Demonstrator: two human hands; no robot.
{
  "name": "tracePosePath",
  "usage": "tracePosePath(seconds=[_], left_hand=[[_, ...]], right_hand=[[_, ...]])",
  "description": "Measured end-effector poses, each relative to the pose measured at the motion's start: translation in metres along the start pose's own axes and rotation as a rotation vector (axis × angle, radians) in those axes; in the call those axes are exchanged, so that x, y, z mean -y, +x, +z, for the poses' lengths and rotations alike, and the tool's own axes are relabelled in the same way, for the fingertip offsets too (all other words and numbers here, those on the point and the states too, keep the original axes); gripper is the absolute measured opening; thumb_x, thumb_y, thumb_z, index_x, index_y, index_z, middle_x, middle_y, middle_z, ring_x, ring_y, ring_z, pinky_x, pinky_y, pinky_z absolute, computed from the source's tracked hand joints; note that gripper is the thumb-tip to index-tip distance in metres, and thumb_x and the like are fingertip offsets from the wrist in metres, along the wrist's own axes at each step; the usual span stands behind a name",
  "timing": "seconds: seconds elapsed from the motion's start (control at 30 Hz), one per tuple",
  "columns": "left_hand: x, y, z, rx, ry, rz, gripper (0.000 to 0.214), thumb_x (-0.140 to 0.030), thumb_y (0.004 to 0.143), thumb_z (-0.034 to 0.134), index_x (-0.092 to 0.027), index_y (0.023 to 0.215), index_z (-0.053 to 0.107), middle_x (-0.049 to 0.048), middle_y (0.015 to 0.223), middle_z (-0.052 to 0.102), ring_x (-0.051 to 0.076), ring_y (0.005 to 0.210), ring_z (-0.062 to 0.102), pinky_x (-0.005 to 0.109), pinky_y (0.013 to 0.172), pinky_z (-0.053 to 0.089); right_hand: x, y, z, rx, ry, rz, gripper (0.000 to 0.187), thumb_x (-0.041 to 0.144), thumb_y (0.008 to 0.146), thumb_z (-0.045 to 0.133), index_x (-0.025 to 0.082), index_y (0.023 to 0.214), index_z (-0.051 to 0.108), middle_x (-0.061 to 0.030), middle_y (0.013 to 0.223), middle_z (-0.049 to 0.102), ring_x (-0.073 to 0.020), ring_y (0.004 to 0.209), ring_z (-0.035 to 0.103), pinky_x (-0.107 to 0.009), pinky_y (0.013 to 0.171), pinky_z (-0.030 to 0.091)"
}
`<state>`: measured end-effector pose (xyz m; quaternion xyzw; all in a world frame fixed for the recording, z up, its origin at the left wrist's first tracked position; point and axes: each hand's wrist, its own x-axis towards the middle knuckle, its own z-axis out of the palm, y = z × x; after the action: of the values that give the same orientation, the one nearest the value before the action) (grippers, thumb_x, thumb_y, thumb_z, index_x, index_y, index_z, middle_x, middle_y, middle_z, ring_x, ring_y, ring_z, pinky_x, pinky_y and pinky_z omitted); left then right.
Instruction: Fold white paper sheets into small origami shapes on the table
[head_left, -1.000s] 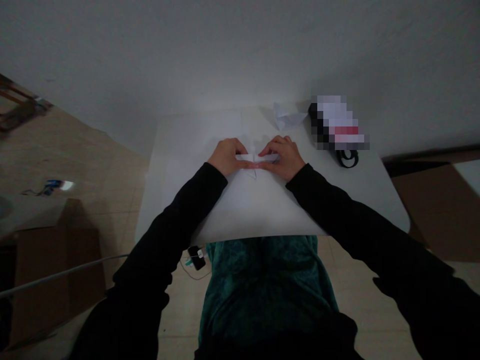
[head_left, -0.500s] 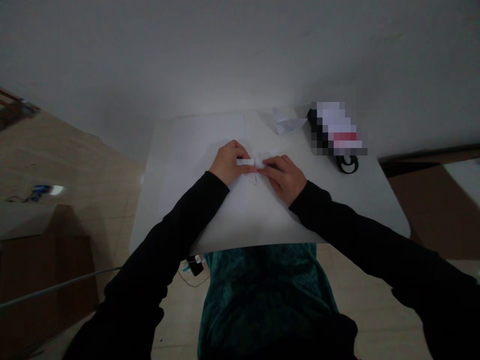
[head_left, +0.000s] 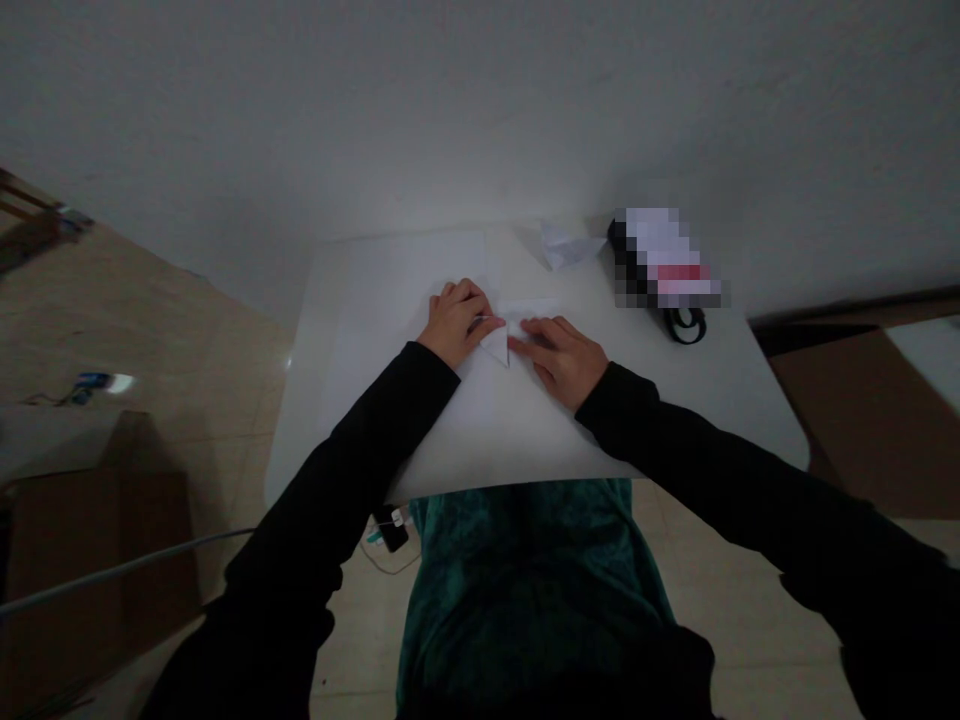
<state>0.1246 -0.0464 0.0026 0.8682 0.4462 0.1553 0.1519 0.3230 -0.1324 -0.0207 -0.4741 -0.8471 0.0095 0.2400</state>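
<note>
A small piece of folded white paper (head_left: 494, 346) lies near the middle of the white table (head_left: 450, 450), with a pointed corner toward me. My left hand (head_left: 454, 325) is closed on its left side, thumb on top and the other fingers curled behind. My right hand (head_left: 564, 358) rests at the paper's right side. Its fingers are stretched out, fingertips touching the paper, and the thumb is apart from them. Part of the paper is hidden under both hands. Behind the right hand a flat strip of the paper shows.
A second folded white paper piece (head_left: 568, 247) stands at the back of the table. Right of it is a blurred-out dark and white item (head_left: 664, 260) with a black loop. A large white sheet (head_left: 375, 300) lies on the left. A wall rises behind; cardboard boxes (head_left: 97, 540) stand beside.
My left thumb has shifted up, baring the paper's pointed corner. My right fingers have drawn slightly apart from the left ones, showing more of the paper behind them.
</note>
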Motion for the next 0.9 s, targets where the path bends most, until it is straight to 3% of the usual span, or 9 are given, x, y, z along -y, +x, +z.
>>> tracePosePath(seconds=[0.27, 0.4, 0.57, 0.7, 0.8, 0.9], left_hand=[[-0.007, 0.001, 0.001, 0.004, -0.034, -0.045, 0.019, -0.032, 0.087, 0.061, -0.016, 0.079, 0.057, 0.0060, 0.096, 0.057, 0.024, 0.101, 0.052, 0.046, 0.092, 0.038], [-0.003, 0.000, 0.002, -0.038, -0.061, -0.047, 0.019, -0.030, 0.083, 0.066, -0.016, 0.075, 0.056, 0.0047, 0.093, 0.058, 0.022, 0.097, 0.054, 0.044, 0.092, 0.040], [0.003, 0.001, 0.003, -0.125, -0.175, 0.003, 0.022, -0.031, 0.077, 0.072, -0.016, 0.072, 0.057, 0.0021, 0.085, 0.056, 0.014, 0.074, 0.053, 0.033, 0.077, 0.046], [0.007, 0.001, 0.004, -0.165, -0.223, 0.039, 0.025, -0.037, 0.077, 0.072, -0.016, 0.071, 0.058, 0.0014, 0.082, 0.056, 0.013, 0.069, 0.053, 0.032, 0.072, 0.048], [0.013, 0.001, 0.001, -0.138, -0.253, 0.089, 0.027, -0.042, 0.075, 0.072, -0.017, 0.074, 0.062, 0.0033, 0.085, 0.060, 0.015, 0.074, 0.057, 0.033, 0.075, 0.050], [0.023, -0.003, -0.010, -0.027, -0.333, 0.207, 0.031, -0.045, 0.067, 0.079, -0.017, 0.075, 0.065, 0.0063, 0.092, 0.067, 0.018, 0.087, 0.063, 0.036, 0.085, 0.052]], right_hand=[[0.009, 0.001, -0.008, 0.072, -0.034, 0.042, 0.046, 0.004, 0.087, 0.045, 0.014, 0.128, 0.063, -0.0148, 0.128, 0.062, -0.0259, 0.119, 0.055, -0.041, 0.100, 0.050], [0.010, 0.001, -0.007, 0.085, -0.057, 0.006, 0.045, 0.007, 0.089, 0.045, 0.018, 0.129, 0.063, -0.0159, 0.130, 0.061, -0.0270, 0.120, 0.054, -0.046, 0.103, 0.048], [0.010, 0.000, -0.002, 0.053, -0.085, -0.005, 0.041, 0.011, 0.090, 0.047, 0.023, 0.124, 0.067, -0.0142, 0.129, 0.061, -0.0267, 0.119, 0.053, -0.046, 0.099, 0.050], [0.010, -0.001, -0.002, 0.054, -0.064, -0.006, 0.041, 0.010, 0.090, 0.046, 0.023, 0.124, 0.066, -0.0146, 0.130, 0.060, -0.0271, 0.120, 0.051, -0.046, 0.099, 0.049], [0.008, 0.000, -0.003, 0.057, -0.008, 0.004, 0.042, 0.011, 0.090, 0.045, 0.022, 0.124, 0.065, -0.0143, 0.128, 0.059, -0.0271, 0.118, 0.051, -0.046, 0.099, 0.048], [0.002, 0.002, -0.003, 0.018, 0.088, 0.059, 0.043, 0.016, 0.089, 0.048, 0.017, 0.131, 0.058, -0.0161, 0.128, 0.056, -0.0281, 0.116, 0.050, -0.047, 0.098, 0.046]])
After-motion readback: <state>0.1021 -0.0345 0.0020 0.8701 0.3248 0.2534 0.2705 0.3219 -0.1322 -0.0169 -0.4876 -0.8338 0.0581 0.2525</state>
